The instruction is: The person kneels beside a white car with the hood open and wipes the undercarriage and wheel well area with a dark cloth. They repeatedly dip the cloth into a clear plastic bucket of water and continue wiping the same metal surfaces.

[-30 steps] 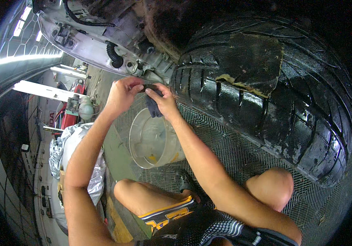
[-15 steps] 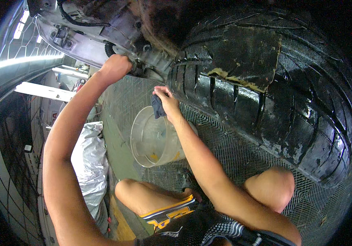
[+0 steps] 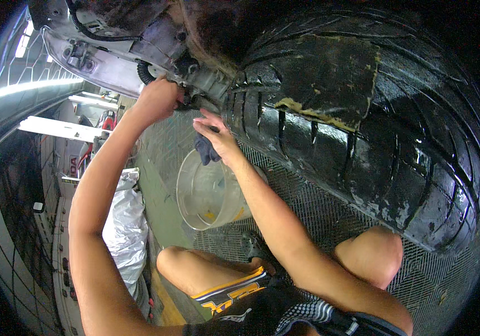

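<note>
My left hand [image 3: 159, 101] is curled closed against the underside edge of a pale metal body panel [image 3: 106, 71] of a car, beside a black corrugated hose [image 3: 144, 71]. What its fingers grip is hidden. Lower and to the right, my right hand [image 3: 222, 141] holds a crumpled dark cloth [image 3: 204, 149] against the palm, some of its fingers stretched toward the bodywork. To the right of that hand spreads a large black ribbed wheel-well liner [image 3: 324, 131], shiny and wet-looking, with a worn dark pad [image 3: 332, 78] on it.
Below my right hand stands a clear round bucket [image 3: 183, 193] on a ridged mat [image 3: 318, 204]. A silvery crinkled cover [image 3: 125, 224] lies to the left, past my left arm. A black cable [image 3: 103, 35] runs along the bodywork above. My bent knees flank the space below.
My left hand has moved slightly down and turned at the metal edge. My right hand has shifted a little left with the cloth, its fingers reaching up more. The view has shifted slightly.
</note>
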Demonstrator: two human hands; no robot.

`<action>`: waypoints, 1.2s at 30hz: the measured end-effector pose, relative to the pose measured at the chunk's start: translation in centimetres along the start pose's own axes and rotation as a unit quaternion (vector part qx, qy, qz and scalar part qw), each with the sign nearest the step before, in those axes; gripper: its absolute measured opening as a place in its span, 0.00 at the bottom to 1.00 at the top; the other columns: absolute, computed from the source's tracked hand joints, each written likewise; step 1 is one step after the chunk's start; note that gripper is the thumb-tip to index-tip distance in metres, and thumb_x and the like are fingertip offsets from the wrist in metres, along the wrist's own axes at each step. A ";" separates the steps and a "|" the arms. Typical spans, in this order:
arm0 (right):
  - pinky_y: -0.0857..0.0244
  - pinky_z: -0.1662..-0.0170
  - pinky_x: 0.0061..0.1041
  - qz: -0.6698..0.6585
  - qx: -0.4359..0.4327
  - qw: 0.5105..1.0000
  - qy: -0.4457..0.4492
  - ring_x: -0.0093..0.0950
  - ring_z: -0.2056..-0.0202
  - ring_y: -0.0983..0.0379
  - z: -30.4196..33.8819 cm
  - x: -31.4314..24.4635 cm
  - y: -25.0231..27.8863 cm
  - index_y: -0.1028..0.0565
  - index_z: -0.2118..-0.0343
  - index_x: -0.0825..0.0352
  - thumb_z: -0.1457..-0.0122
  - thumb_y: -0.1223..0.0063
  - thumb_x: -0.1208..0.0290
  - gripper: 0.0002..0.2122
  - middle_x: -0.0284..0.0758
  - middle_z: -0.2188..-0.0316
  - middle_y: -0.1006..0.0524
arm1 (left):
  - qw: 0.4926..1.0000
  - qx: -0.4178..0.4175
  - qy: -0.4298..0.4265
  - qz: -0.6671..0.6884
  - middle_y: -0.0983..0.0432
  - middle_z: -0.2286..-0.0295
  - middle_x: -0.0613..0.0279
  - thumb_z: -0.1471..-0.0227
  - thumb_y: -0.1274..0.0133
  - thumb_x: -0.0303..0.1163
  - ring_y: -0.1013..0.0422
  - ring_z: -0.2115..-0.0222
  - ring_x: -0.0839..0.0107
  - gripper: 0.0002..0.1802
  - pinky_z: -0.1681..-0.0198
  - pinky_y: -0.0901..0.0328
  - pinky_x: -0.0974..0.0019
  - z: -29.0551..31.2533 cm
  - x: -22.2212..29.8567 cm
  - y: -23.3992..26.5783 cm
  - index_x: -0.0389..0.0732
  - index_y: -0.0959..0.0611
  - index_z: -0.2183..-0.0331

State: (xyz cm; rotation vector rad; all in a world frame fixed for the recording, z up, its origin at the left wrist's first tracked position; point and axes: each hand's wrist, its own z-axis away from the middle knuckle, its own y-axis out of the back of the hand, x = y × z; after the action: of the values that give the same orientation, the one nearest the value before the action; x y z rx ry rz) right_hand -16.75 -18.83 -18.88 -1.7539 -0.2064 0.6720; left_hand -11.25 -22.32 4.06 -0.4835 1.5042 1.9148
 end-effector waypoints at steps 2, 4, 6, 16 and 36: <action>0.35 0.52 0.20 0.038 0.038 0.999 0.004 0.20 0.58 0.27 -0.9 -0.4 -1.3 0.26 0.50 0.69 0.42 0.38 0.60 0.22 0.32 0.60 0.21 | 0.988 0.022 -0.004 0.155 0.19 0.70 0.52 0.59 0.39 0.21 0.22 0.67 0.56 0.09 0.63 0.28 0.59 0.2 0.3 -0.1 0.41 0.14 0.69; 0.33 0.58 0.20 -0.046 0.019 0.998 -0.046 0.19 0.63 0.26 -0.5 -1.1 -1.9 0.24 0.54 0.68 0.41 0.38 0.61 0.18 0.31 0.64 0.20 | 0.948 0.022 0.017 0.317 0.20 0.69 0.58 0.54 0.38 0.23 0.22 0.68 0.66 0.10 0.66 0.30 0.65 2.0 0.2 -0.6 0.38 0.16 0.65; 0.32 0.67 0.18 -0.101 0.042 0.993 -0.040 0.18 0.70 0.25 -0.5 -1.4 -2.4 0.22 0.61 0.66 0.40 0.39 0.64 0.11 0.28 0.70 0.21 | 0.873 -0.001 0.123 0.471 0.20 0.68 0.62 0.50 0.38 0.26 0.24 0.68 0.73 0.10 0.67 0.30 0.68 3.0 0.8 -1.0 0.38 0.17 0.62; 0.32 0.65 0.18 -0.051 0.022 0.997 -0.055 0.17 0.68 0.25 -0.4 -1.9 -1.7 0.22 0.63 0.66 0.43 0.36 0.66 0.10 0.29 0.69 0.21 | 0.774 0.011 0.215 0.596 0.20 0.73 0.63 0.45 0.41 0.28 0.27 0.73 0.78 0.12 0.69 0.33 0.72 4.7 2.7 -3.6 0.35 0.17 0.59; 0.32 0.62 0.17 -0.055 0.015 0.997 -0.046 0.18 0.66 0.25 1.2 -2.5 -2.4 0.20 0.58 0.69 0.42 0.38 0.70 0.12 0.31 0.65 0.20 | 0.835 -0.015 0.204 0.511 0.21 0.74 0.63 0.47 0.40 0.32 0.28 0.76 0.71 0.15 0.68 0.32 0.67 6.3 3.1 -4.5 0.42 0.15 0.56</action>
State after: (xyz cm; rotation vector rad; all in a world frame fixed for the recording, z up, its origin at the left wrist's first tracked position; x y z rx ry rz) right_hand -18.99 -18.32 -15.99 -1.6719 -0.3531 0.6726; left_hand -9.78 -14.91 0.62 -0.0526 2.3123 2.7466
